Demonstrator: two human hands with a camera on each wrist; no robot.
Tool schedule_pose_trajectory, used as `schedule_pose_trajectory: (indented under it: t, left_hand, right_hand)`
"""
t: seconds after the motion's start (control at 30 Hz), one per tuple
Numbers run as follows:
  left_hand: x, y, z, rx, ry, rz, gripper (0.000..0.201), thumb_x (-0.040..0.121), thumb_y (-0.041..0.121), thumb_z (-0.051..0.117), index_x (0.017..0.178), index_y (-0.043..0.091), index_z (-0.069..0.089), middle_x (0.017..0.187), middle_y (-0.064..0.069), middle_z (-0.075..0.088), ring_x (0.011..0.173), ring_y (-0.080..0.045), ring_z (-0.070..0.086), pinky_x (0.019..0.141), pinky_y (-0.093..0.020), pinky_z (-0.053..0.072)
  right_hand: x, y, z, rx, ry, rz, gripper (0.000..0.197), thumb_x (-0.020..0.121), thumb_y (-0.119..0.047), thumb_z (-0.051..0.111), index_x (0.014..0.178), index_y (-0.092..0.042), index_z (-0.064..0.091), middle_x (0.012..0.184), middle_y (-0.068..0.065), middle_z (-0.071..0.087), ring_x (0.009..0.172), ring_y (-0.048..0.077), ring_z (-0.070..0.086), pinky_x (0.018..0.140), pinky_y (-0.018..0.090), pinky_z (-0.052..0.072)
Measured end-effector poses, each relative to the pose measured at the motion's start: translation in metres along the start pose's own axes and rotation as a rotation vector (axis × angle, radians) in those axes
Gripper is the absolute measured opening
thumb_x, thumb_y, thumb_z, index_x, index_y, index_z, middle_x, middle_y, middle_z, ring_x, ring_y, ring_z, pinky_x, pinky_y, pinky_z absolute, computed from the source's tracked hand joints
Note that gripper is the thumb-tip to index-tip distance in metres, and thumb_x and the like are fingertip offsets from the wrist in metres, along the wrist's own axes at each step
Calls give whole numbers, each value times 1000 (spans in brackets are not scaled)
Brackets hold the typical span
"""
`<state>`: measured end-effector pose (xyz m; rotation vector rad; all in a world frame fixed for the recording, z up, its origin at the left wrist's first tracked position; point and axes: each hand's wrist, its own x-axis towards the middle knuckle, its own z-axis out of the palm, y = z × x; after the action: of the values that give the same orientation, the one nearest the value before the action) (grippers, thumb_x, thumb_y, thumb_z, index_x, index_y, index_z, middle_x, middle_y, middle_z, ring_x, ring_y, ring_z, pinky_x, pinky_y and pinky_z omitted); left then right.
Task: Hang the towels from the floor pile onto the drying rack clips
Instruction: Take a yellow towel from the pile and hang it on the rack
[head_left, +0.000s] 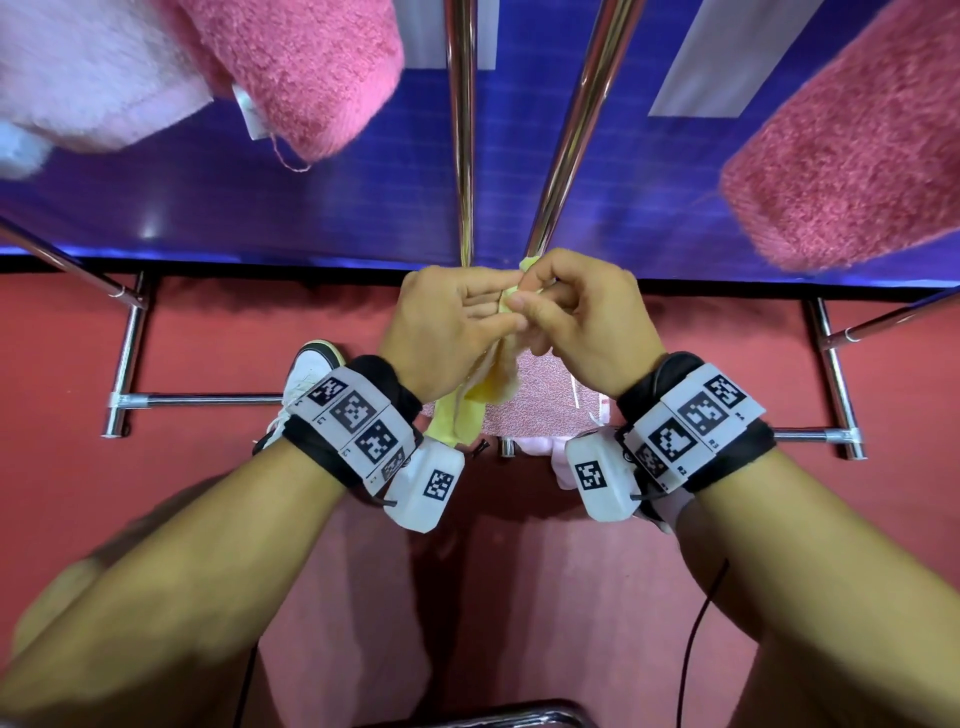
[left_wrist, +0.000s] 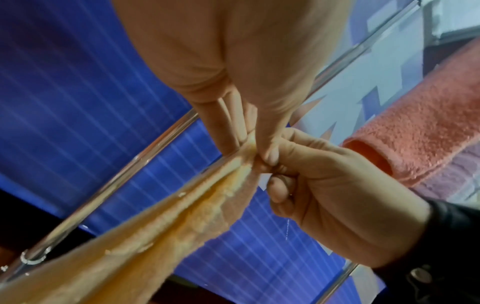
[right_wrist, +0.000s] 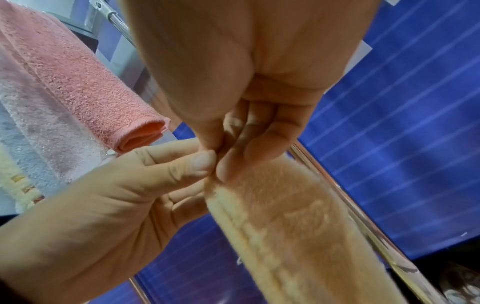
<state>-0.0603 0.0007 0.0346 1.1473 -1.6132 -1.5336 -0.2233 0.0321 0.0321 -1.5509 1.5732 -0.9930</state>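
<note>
Yellow fluffy terry towel (head_left: 485, 387) hangs pinched at its top corner between left hand (head_left: 441, 332) and right hand (head_left: 587, 322) fingertips; such small grips risk it slipping floorward before clipping.

no readable text, labels or numbers anywhere

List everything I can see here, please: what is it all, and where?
Yellow towel: one, pale yellow, pinched at its top edge by both hands, hanging down.
Pink towels: at least two, deep pink, draped on the rack upper left and upper right.
Rack bars: several, shiny metal, running up the middle and across the floor.
Towel pile: pink, on the floor below the hands.
Shoe: one, white, on the red floor.
Left hand: one, pinching the towel.
Right hand: one, pinching the towel.
</note>
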Motion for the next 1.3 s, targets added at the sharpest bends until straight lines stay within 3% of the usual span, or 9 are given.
schedule_pose_trajectory:
  t: [0.23, 0.43, 0.53, 0.63, 0.7, 0.8, 1.03, 1.17, 1.3]
  left_hand:
    - [7, -1, -12, 0, 42, 25, 23, 81, 1, 77, 95, 20, 75, 85, 10, 76, 83, -6, 73, 72, -21, 58]
    - [9, -3, -22, 11, 77, 61, 22, 85, 6, 75, 106, 14, 74, 88, 0, 77, 90, -40, 71, 81, -54, 58]
    - [11, -2, -28, 44, 106, 55, 22, 86, 5, 73, 107, 11, 74, 88, 10, 75, 82, -18, 73, 81, -42, 61]
    - [13, -2, -34, 67, 143, 68, 20, 86, 8, 74, 97, 24, 75, 85, 12, 75, 80, -19, 70, 83, -47, 59]
    - [13, -2, -36, 72, 155, 74, 21, 87, 7, 73, 95, 26, 74, 81, 12, 75, 77, -19, 68, 82, -48, 58]
    - [10, -3, -34, 58, 150, 85, 22, 88, 5, 70, 94, 26, 73, 79, 2, 76, 78, -20, 69, 81, -45, 59]
    - [-12, 10, -33, 29, 147, 98, 22, 89, 3, 70, 106, 17, 72, 79, 15, 75, 80, -8, 72, 78, -30, 61]
    - [-38, 30, -38, 81, 150, 155, 23, 88, 4, 71, 108, 15, 71, 89, 10, 74, 82, -2, 70, 81, -28, 59]
    - [-59, 72, -47, 103, 157, 221, 23, 89, 3, 70, 108, 14, 72, 92, 3, 74, 82, -2, 69, 82, -27, 59]
  right_hand:
    - [5, 6, -8, -174, -55, -9, 11, 84, -24, 54, 85, -18, 63, 66, -4, 57, 62, 12, 54, 64, 34, 46]
    - [7, 19, -11, -414, -95, 35, 23, 77, -33, 55, 90, -20, 69, 119, -2, 56, 95, 17, 60, 89, 28, 46]
    - [9, 12, -14, -341, 36, -27, 12, 84, -26, 66, 84, -18, 75, 100, -3, 73, 91, 14, 67, 85, 26, 49]
    - [8, 7, -11, -172, 113, -5, 4, 80, -24, 76, 79, -23, 72, 72, -2, 70, 66, 14, 63, 67, 30, 51]
    - [7, 7, -9, -23, 120, 14, 25, 76, -19, 80, 84, -31, 60, 64, -3, 61, 59, 14, 54, 61, 28, 49]
    - [6, 7, -12, 113, 102, 39, 48, 71, -14, 84, 99, -38, 53, 66, 1, 60, 62, 14, 54, 66, 29, 50]
    - [-5, -10, -15, 137, 51, 13, 13, 79, -18, 79, 78, -12, 67, 69, 28, 59, 62, 19, 49, 60, 33, 43]
    - [-24, -30, -9, -35, 54, -36, 15, 88, -22, 67, 85, -11, 57, 79, 9, 62, 73, 17, 55, 67, 32, 46]
    - [-39, -65, -14, 32, 54, -72, 15, 89, -21, 64, 81, -18, 52, 62, -10, 49, 57, 6, 43, 57, 25, 37]
